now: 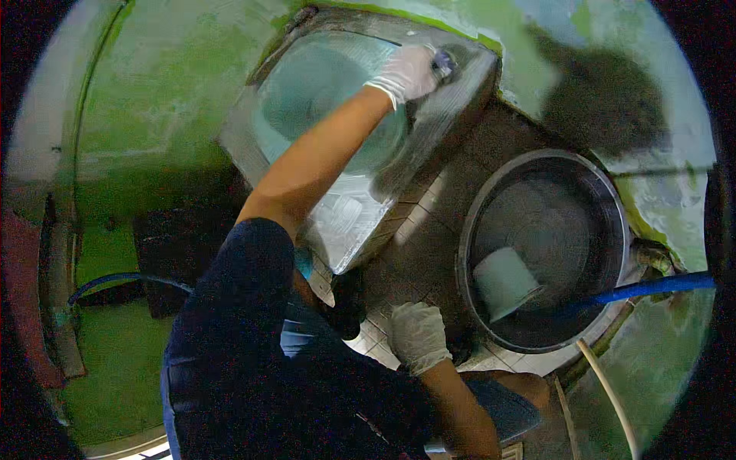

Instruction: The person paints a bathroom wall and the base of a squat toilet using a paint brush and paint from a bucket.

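My left hand, in a white glove, is stretched out to the far right corner of a squat toilet. It is closed on a small blue-purple scrubber, partly covered by the fingers and blurred, pressed to the grey raised surround. The toilet's bowl is pale turquoise, with a whitish wet film near its front. Close to my body, my right hand is gloved too and hangs over the tiles near my knee. Its fingers look bent, but their tips are hidden, and nothing shows in it.
A wide dark basin of water stands to the right, a pale dipper tilted inside. One blue hose runs into it from the right. A cream-coloured pipe or stick lies below the basin. Green patchy walls close in around.
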`<control>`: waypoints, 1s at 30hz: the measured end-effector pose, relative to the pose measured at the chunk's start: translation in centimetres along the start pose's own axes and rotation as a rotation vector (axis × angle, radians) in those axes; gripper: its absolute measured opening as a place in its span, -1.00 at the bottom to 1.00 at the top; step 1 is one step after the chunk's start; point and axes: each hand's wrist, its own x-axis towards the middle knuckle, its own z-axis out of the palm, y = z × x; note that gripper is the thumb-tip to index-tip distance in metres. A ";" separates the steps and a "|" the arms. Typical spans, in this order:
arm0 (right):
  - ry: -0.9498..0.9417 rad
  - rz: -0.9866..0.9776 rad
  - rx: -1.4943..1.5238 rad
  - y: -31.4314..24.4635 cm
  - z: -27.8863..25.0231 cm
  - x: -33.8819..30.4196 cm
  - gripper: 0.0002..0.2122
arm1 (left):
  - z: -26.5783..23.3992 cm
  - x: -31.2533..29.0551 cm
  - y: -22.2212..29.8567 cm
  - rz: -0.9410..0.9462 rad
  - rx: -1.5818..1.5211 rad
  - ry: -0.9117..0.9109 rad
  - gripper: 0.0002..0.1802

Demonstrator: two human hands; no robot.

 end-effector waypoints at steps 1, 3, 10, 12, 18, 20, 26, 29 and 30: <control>0.004 -0.037 -0.020 -0.3 -0.6 0.3 -0.83 | 0.1 -1.8 0.4 0.075 0.010 0.034 -0.68; 0.003 0.016 -0.023 0.4 -1.0 -0.6 -0.82 | -1.1 -2.2 4.3 0.095 -0.198 0.023 -0.70; 0.076 -0.067 0.032 0.1 0.7 -0.1 -0.73 | -0.2 6.9 -6.4 -0.236 -0.339 0.306 -0.62; 0.056 -0.043 -0.020 -0.1 0.6 -0.1 -0.74 | -0.5 6.7 -7.3 -0.307 -0.390 0.380 -0.62; -0.008 -0.086 0.028 0.5 2.4 0.9 -0.81 | -0.6 3.6 -3.8 -0.167 -0.288 0.271 -0.72; -0.141 -0.054 0.045 2.1 2.7 0.6 -0.78 | -1.3 0.4 1.7 -0.025 -0.249 0.217 -0.72; -0.372 -0.049 0.208 4.4 1.6 -4.7 -0.73 | -7.2 -12.0 9.8 -0.085 -1.086 0.452 -0.78; -0.165 -0.060 0.324 -0.3 -4.4 -7.9 -0.74 | -11.4 -20.5 7.0 -0.582 -1.594 0.243 -0.73; -0.033 -0.127 0.373 -0.7 -7.5 -10.3 -0.73 | -12.5 -22.2 7.9 -0.770 -1.878 0.217 -0.69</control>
